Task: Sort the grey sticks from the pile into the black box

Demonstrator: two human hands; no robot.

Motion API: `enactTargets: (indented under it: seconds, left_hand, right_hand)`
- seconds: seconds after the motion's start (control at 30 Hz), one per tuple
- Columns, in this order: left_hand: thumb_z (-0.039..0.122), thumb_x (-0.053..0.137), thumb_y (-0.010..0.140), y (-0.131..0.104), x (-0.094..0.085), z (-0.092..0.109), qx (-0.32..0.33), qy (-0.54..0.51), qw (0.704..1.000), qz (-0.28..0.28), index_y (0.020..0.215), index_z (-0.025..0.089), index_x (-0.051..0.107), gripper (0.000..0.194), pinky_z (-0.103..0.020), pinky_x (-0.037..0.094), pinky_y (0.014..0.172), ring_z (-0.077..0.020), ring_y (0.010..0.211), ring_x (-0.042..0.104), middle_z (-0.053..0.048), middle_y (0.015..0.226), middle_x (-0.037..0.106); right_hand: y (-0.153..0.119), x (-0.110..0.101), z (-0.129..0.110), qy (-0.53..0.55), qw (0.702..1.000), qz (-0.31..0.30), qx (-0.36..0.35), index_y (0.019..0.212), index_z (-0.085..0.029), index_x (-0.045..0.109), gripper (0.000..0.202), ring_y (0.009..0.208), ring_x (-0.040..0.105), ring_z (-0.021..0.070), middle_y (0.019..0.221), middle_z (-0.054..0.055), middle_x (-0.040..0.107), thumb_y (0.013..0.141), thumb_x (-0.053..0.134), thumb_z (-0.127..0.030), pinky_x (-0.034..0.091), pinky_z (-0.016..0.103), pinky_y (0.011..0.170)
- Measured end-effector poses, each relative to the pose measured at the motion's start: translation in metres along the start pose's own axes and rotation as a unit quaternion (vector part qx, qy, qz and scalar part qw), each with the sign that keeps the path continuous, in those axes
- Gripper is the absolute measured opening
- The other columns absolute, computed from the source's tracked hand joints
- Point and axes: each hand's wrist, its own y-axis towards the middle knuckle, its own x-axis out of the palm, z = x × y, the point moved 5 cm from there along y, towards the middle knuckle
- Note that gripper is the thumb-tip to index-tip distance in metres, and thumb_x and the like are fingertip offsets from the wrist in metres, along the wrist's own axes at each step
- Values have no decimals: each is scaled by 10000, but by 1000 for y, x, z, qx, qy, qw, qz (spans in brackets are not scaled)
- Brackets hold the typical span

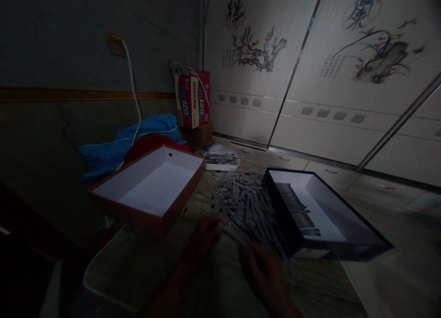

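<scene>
Low over the table, my left hand (206, 233) is closed in a pinch at one end of a slim, pale pen-like stick (236, 237). Around the other end of the same stick my right hand (263, 267) has its fingers closed. Dim light hides the stick's details. Just beyond both hands lies a loose pile of similar pale sticks (241, 194). To the right, a dark-sided box (330, 208) with a white inside holds a row of dark-looking sticks (299, 210) laid side by side along its near-left wall.
A red-brown open box (161, 221) with a white inside stands at the left. Behind the pile, a white tray (220, 166) carries more sticks and clear plastic. Blue cloth (148, 130), a red printed package (193, 100) and a hanging white cable (132, 84) are farther back.
</scene>
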Motion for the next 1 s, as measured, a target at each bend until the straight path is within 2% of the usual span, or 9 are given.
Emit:
enactTargets:
  seconds: [0.23,0.43,0.6,0.7,0.87,1.0]
  left_hand:
    - [293,591,683,0,4,10,33,63,997,8,765,152,637,169,-206,356,502,-96,491,464,55,511,519]
    - [303,628,656,-3,5,14,13,7,1000,21,762,159,591,182,-206,371,491,-87,466,464,66,522,524]
    - [303,616,681,-4,4,11,-2,34,999,19,790,141,643,197,-207,359,504,-91,470,464,57,497,529]
    - [316,589,711,-4,6,11,-2,47,999,6,839,146,673,229,-214,372,537,-99,495,478,47,512,545]
    - [330,566,739,-4,10,11,12,52,998,-12,857,152,691,248,-220,386,558,-105,525,496,32,547,573]
    - [311,609,706,-4,9,11,5,34,999,-5,855,154,700,235,-220,397,577,-105,554,504,31,577,587]
  right_hand:
    - [1,2,5,-62,997,-16,-35,1010,-230,630,267,817,659,202,923,54,693,889,409,-319,519,299,705]
    - [0,4,8,-58,997,-24,-53,1048,-205,604,297,850,654,189,957,72,683,911,366,-320,517,288,733]
    - [1,-1,9,-65,996,3,-56,1038,-226,611,264,858,654,188,972,58,684,897,410,-321,521,285,738]
    - [0,1,7,-55,996,-17,-70,1044,-236,604,244,869,650,174,973,43,681,896,420,-298,514,264,740]
    - [-1,2,7,-68,996,-4,-65,1035,-234,595,239,790,659,174,915,42,686,897,408,-291,508,257,682]
    - [0,7,5,-104,993,-35,-50,988,-242,590,233,721,656,174,841,28,682,908,378,-295,491,256,618]
